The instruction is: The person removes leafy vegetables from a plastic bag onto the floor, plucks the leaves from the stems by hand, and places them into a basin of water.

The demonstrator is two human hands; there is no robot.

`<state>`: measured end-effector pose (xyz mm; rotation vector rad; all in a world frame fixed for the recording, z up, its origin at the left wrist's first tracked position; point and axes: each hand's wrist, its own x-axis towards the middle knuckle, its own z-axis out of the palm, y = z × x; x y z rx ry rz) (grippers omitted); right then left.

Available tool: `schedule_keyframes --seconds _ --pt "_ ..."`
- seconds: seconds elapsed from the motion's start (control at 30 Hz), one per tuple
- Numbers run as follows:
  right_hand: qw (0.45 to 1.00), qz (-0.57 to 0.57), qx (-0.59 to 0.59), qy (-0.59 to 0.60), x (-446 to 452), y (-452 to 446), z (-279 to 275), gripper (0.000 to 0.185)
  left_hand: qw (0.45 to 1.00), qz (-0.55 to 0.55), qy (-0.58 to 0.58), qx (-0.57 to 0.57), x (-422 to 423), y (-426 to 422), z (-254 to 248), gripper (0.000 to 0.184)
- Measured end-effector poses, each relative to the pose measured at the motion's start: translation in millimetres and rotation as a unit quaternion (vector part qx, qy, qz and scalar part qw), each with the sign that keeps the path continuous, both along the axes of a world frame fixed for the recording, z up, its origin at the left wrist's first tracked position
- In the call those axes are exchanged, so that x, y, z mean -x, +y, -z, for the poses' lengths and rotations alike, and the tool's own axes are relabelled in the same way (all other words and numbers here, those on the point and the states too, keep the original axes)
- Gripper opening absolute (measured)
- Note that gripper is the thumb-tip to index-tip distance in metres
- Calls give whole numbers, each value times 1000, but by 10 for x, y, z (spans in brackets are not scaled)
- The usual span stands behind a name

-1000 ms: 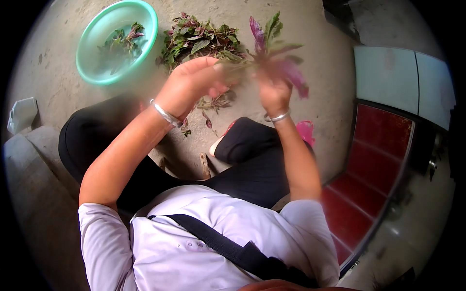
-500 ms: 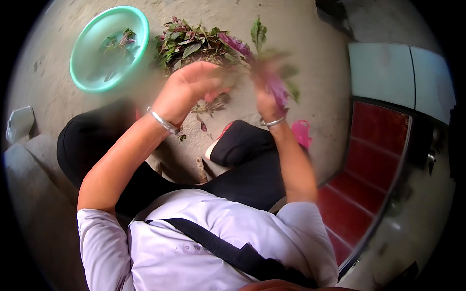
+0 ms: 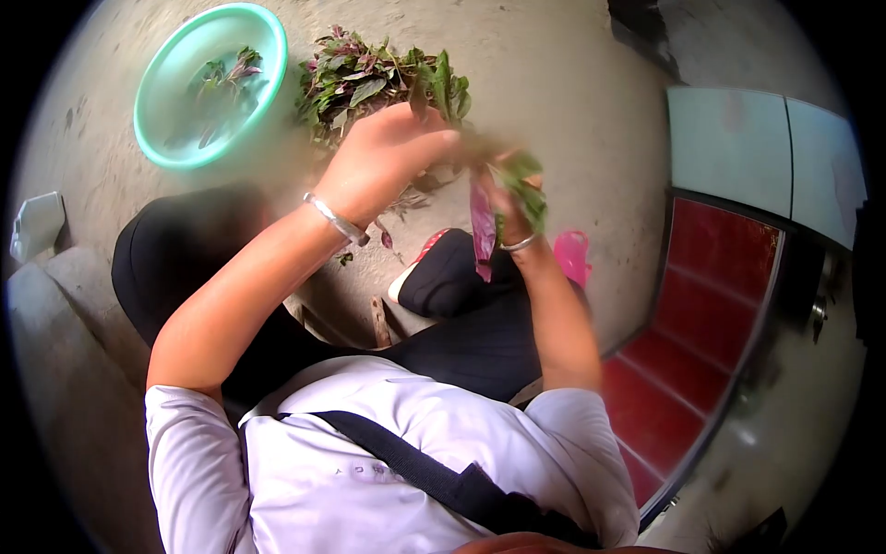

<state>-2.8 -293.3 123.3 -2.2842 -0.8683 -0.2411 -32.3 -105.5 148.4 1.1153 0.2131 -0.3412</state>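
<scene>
My left hand (image 3: 392,152) has its fingers closed on green leaves (image 3: 445,88) at the upper middle, close to the pile of leafy stems (image 3: 355,78). To its right, my right hand (image 3: 509,198) is closed round a leafy stem, its fingers partly covered by the foliage. A purple leaf (image 3: 483,231) hangs down from that hand, and green leaves lie over its right side. Blur hides the place between the two hands where the stem runs. A silver bracelet circles each wrist.
A green basin (image 3: 152,138) with some leafy sprigs inside stands at the upper left. Loose leaves and stems lie below the pile. A pink bag (image 3: 572,257) is right of my right wrist. Red tiles (image 3: 711,295) and pale panels (image 3: 729,138) are at the right.
My left hand has moved slightly right and up, and green leaves now show at its fingers. The purple foliage at my right hand has swung from above it to hanging downward.
</scene>
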Motion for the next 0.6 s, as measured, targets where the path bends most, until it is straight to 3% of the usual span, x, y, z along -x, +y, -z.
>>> schedule_keyframes --seconds 0.03,0.17,0.3,0.4,0.43,0.6 --pt "996 6 -61 60 5 16 26 20 1000 12 5 9 -1 16 -4 20" --pt "994 23 32 103 15 -55 128 15 999 21 22 24 -7 -12 40 13" --pt "967 35 -65 242 -85 -107 310 18 997 -3 43 64 12 -7 75 13" --pt "976 31 -110 183 -196 -324 253 19 995 -25 58 81 19 14 25 14" --pt "931 127 -254 230 -150 -119 21 19 995 -30 61 79 23 15 28 13" --pt "843 193 -446 232 -208 -89 -289 22 996 -32 70 55 39 24 90 12"
